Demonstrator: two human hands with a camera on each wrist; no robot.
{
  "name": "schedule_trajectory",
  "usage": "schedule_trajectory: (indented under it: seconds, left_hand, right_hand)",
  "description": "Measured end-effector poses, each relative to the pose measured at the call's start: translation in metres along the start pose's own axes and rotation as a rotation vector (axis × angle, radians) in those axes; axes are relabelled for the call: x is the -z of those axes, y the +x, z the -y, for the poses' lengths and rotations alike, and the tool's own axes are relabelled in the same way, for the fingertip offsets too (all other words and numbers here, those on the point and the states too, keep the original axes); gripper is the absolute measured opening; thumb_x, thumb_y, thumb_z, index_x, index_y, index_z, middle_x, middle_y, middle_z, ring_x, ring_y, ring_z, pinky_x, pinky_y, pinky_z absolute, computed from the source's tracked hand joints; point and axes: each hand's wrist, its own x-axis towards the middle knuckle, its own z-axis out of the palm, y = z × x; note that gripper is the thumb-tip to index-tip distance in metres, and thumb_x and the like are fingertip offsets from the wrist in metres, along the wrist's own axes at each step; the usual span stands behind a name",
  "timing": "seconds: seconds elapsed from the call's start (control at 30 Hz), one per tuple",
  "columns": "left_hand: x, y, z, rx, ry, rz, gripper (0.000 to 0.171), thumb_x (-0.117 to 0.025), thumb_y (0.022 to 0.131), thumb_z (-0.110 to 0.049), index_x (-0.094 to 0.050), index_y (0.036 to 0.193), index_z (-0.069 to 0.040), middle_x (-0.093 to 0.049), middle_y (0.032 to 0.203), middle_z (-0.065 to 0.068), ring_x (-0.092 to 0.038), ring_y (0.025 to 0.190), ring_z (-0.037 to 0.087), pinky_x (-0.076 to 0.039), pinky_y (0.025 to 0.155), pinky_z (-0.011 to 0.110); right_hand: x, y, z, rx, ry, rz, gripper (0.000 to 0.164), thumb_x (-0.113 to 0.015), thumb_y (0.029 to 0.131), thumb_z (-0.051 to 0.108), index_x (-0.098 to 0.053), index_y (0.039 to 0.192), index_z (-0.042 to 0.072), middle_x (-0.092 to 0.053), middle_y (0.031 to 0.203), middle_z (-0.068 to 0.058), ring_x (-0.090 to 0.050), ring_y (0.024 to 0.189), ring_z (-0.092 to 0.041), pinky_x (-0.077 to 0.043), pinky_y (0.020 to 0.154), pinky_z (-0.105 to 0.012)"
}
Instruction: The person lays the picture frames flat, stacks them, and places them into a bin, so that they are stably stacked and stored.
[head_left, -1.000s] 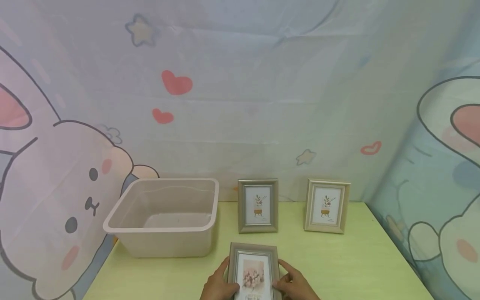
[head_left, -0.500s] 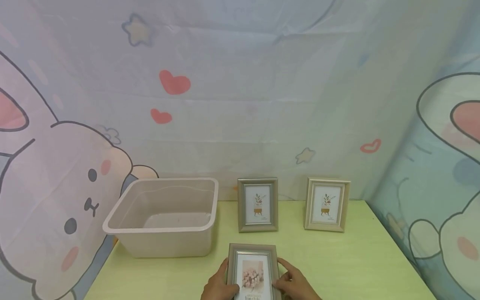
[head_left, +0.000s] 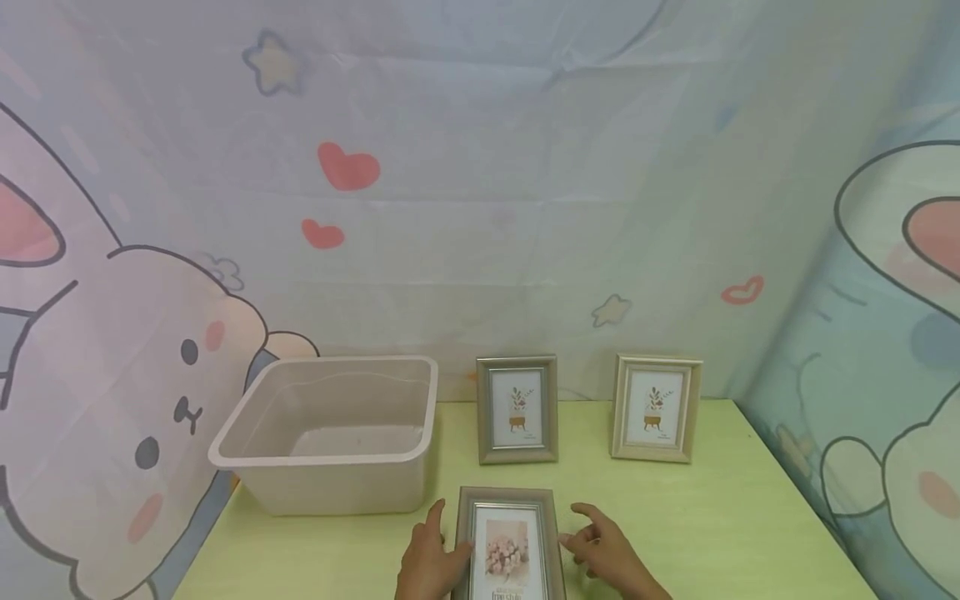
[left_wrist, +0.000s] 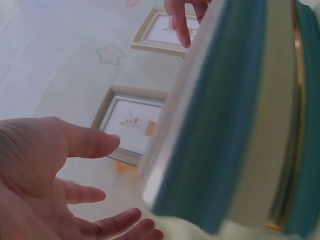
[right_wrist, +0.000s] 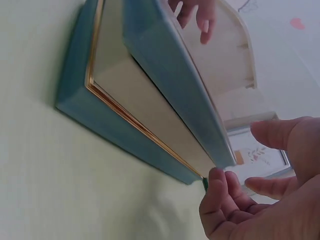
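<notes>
A picture frame (head_left: 506,542) with a pink flower print and a grey-beige border lies face up at the table's near edge. In the wrist views it tops a stack of frames (right_wrist: 165,65) with teal, cream and gold sides. My left hand (head_left: 427,562) is beside its left edge; the left wrist view shows the fingers spread and apart from the stack. At the right edge, my right hand (head_left: 607,550) holds nothing, its fingers loosely bent near the stack's corner. The lower part of the top frame is cut off in the head view.
A beige plastic tub (head_left: 322,483) stands at the left of the yellow-green table (head_left: 720,533). Towards the back stand a grey-brown picture frame (head_left: 517,454) and a pale gold one (head_left: 651,452), both with plant prints. A cartoon backdrop (head_left: 487,167) hangs behind.
Both hands have let go of the stack's sides and moved outward, the right hand farther. The stack stays in place; the tub and standing frames have not moved.
</notes>
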Motion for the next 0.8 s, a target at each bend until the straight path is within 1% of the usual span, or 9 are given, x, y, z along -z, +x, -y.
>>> schedule_trajectory:
  seconds: [0.1,0.2,0.3,0.37,0.43,0.5,0.6,0.67,0.8]
  left_hand:
    - [0.004,0.003,-0.011,-0.027,-0.008,-0.051,0.068,-0.071,0.084,-0.024,-0.046,0.145,-0.008,-0.058,0.099,0.011,-0.054,0.079,0.025,-0.043,0.059,0.042]
    - [0.01,0.005,-0.027,-0.086,-0.052,-0.047,0.065,-0.071,0.085,-0.021,-0.047,0.144,-0.006,-0.062,0.103,0.01,-0.06,0.089,0.027,-0.05,0.067,0.045]
    - [0.016,0.01,-0.046,-0.161,-0.11,-0.01,0.066,-0.072,0.085,-0.018,-0.046,0.145,-0.004,-0.064,0.118,0.018,-0.061,0.109,0.038,-0.052,0.082,0.058]
    - [0.019,0.014,-0.056,-0.199,-0.118,0.005,0.07,-0.071,0.086,-0.018,-0.042,0.147,-0.003,-0.059,0.131,0.024,-0.055,0.121,0.047,-0.047,0.091,0.067]
    - [0.021,0.02,-0.064,-0.224,-0.123,0.011,0.073,-0.071,0.086,-0.018,-0.038,0.15,-0.003,-0.053,0.14,0.028,-0.049,0.129,0.052,-0.043,0.097,0.07]
    - [0.021,0.029,-0.068,-0.235,-0.123,0.019,0.076,-0.071,0.087,-0.019,-0.035,0.152,-0.002,-0.046,0.146,0.03,-0.044,0.132,0.054,-0.04,0.1,0.071]
    - [0.017,0.047,-0.076,-0.23,-0.15,0.049,0.077,-0.07,0.087,-0.022,-0.034,0.152,-0.003,-0.042,0.149,0.031,-0.041,0.135,0.053,-0.038,0.104,0.07]
    - [0.013,0.058,-0.079,-0.221,-0.181,0.062,0.076,-0.07,0.087,-0.021,-0.035,0.152,-0.002,-0.041,0.149,0.032,-0.04,0.136,0.054,-0.037,0.105,0.069]
    - [0.009,0.078,-0.083,-0.202,-0.244,0.061,0.074,-0.069,0.087,-0.017,-0.035,0.15,0.0,-0.039,0.149,0.035,-0.038,0.136,0.055,-0.035,0.107,0.069]
  right_hand:
    - [0.007,0.005,0.003,-0.028,-0.007,-0.087,0.065,-0.068,0.095,0.024,-0.039,0.143,-0.009,-0.062,0.093,-0.01,-0.061,0.081,-0.021,-0.054,0.064,-0.033]
    - [0.014,0.012,0.006,-0.037,-0.004,-0.144,0.063,-0.067,0.095,0.024,-0.042,0.143,-0.007,-0.064,0.098,-0.011,-0.061,0.085,-0.024,-0.057,0.071,-0.037]
    - [0.02,0.019,0.007,-0.022,0.003,-0.172,0.062,-0.066,0.095,0.024,-0.042,0.144,-0.005,-0.066,0.105,-0.012,-0.063,0.093,-0.026,-0.058,0.078,-0.043]
    - [0.022,0.024,0.008,0.002,0.002,-0.179,0.061,-0.066,0.095,0.022,-0.042,0.144,-0.005,-0.067,0.109,-0.014,-0.064,0.098,-0.027,-0.058,0.08,-0.044]
    - [0.024,0.03,0.01,0.027,-0.008,-0.182,0.062,-0.066,0.096,0.022,-0.04,0.146,-0.004,-0.066,0.116,-0.018,-0.065,0.105,-0.03,-0.057,0.085,-0.045]
    - [0.025,0.036,0.011,0.05,-0.025,-0.184,0.063,-0.065,0.096,0.023,-0.038,0.148,-0.003,-0.064,0.123,-0.023,-0.064,0.111,-0.036,-0.056,0.089,-0.048]
    - [0.029,0.045,0.014,0.065,-0.035,-0.203,0.066,-0.064,0.097,0.024,-0.035,0.151,0.0,-0.059,0.132,-0.029,-0.059,0.12,-0.044,-0.052,0.097,-0.054]
    - [0.03,0.052,0.016,0.072,-0.036,-0.212,0.066,-0.064,0.097,0.024,-0.034,0.152,0.001,-0.057,0.135,-0.031,-0.057,0.123,-0.047,-0.051,0.098,-0.056]
    - [0.029,0.065,0.019,0.079,-0.047,-0.218,0.066,-0.062,0.098,0.024,-0.033,0.153,0.001,-0.057,0.135,-0.031,-0.055,0.125,-0.049,-0.049,0.099,-0.058]
